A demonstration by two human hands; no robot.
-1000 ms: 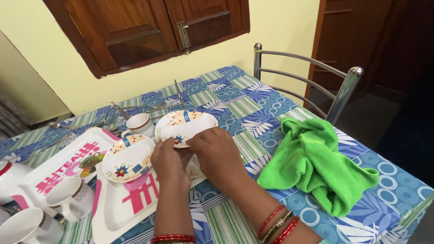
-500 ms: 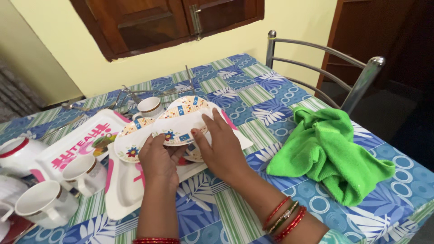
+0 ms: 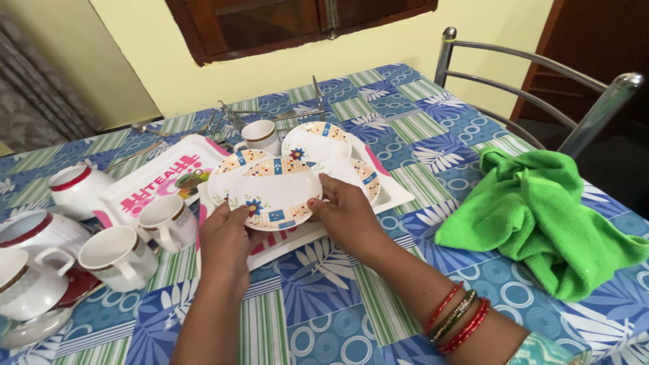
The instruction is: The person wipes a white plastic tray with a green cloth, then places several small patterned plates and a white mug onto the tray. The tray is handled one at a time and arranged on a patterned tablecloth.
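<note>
Both hands pinch one patterned saucer over the white tray: left hand grips its near-left rim, right hand its right rim. Green cloth lies far right; cups left.

Saucer held between both hands: left hand at near-left rim, right hand at right rim, over tray on counter. More saucers behind it. Small cup behind those. Cups left. Second tray behind cups. Cloth right. Chair behind cloth.
</note>
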